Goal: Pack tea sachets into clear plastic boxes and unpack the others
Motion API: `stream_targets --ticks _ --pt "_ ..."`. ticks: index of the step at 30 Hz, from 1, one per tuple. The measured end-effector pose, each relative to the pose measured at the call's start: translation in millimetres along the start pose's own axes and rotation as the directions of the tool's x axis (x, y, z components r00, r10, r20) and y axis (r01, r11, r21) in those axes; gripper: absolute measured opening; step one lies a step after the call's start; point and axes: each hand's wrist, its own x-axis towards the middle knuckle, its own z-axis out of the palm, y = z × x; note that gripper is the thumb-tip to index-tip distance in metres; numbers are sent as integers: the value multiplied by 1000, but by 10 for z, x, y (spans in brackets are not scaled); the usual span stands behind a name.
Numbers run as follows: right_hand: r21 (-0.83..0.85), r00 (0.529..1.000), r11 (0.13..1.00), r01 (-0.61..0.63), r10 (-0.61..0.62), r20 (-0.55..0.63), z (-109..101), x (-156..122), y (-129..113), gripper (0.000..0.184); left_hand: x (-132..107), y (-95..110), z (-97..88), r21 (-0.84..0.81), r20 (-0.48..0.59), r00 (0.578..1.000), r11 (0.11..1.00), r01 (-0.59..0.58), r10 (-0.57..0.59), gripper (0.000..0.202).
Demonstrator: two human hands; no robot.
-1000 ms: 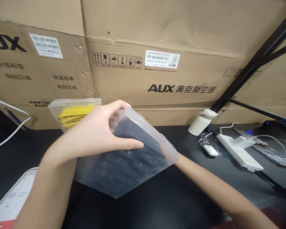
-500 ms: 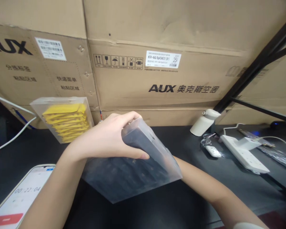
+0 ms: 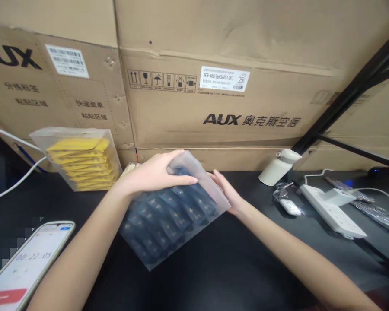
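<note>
A frosted clear plastic box (image 3: 210,179) packed with a row of dark blue packets (image 3: 168,211) is tilted above the black table. My left hand (image 3: 164,170) is closed over its upper edge, thumb along the near side and other fingers out of sight behind. At the box's right end is my right hand (image 3: 228,194), its visible fingers stretched out and not wrapped round the box. Part of this hand is hidden by the box, so whether it presses on the far side cannot be seen.
A similar box (image 3: 116,162) with yellow packets (image 3: 84,164) stands at the left. A phone (image 3: 32,263) showing a timer lies nearer. At the right are a white bottle (image 3: 277,167), glasses (image 3: 281,190), a white mouse-like object (image 3: 290,206) and a power strip (image 3: 332,211). Large cartons (image 3: 246,142) stand behind.
The box has turned so its packet-filled side shows more clearly, and it sits slightly higher. My right hand has come out from behind it to its right end. My left hand keeps its grip.
</note>
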Motion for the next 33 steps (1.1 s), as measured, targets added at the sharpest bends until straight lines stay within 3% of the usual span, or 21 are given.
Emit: stream_targets --ticks 3,7,11,14,16,17,18,20,21,22,23,24,26,27,29,31,33 --pt "208 969 965 -161 114 219 -239 -235 34 65 143 -46 188 -3 38 998 999 49 -49 77" --pt "236 960 958 -162 97 263 -437 -429 103 70 306 -53 509 -101 147 989 995 13 2 88" --pt "276 935 921 -275 189 300 -492 -409 179 54 366 -97 732 -202 226 973 979 -4 51 70" --pt "349 937 886 -307 217 273 -526 -404 258 37 238 -220 737 -253 98 995 967 35 -11 61" --pt "412 951 862 -296 227 207 -563 -433 304 34 79 -339 706 -217 -130 991 976 -14 -15 45" --pt "441 955 848 -294 243 170 -582 -453 317 34 -10 -403 699 -193 -295 956 980 -57 -3 35" --pt "465 955 834 -296 268 128 -597 -474 322 34 -99 -465 706 -149 -448 894 986 -80 5 25" --pt "502 946 813 -295 322 36 -609 -515 307 32 -263 -572 761 -120 -709 705 984 -132 9 21" --pt "513 942 810 -286 337 -7 -602 -533 291 32 -335 -612 806 -183 -754 656 971 -151 -40 23" --pt "515 940 814 -268 339 -47 -585 -549 274 32 -398 -639 854 -289 -744 657 945 -151 -123 27" --pt "507 943 828 -239 324 -84 -561 -563 258 32 -452 -652 900 -419 -691 690 897 -139 -216 32" --pt "488 950 850 -201 290 -115 -531 -576 246 34 -499 -652 939 -562 -582 755 820 -105 -303 39" --pt "427 966 896 -119 203 -157 -463 -597 244 41 -568 -619 986 -777 -258 876 626 61 -406 54" --pt "393 970 915 -87 168 -175 -432 -606 255 45 -591 -591 996 -816 -133 896 559 144 -424 61" --pt "327 967 943 -67 142 -212 -387 -620 300 47 -622 -530 1001 -823 -59 883 523 220 -466 73" --pt "277 954 956 -102 173 -245 -370 -633 363 42 -639 -480 1008 -806 -93 860 546 231 -501 80" --pt "257 941 954 -155 222 -254 -372 -643 423 49 -649 -448 1028 -791 -123 844 565 234 -522 83"
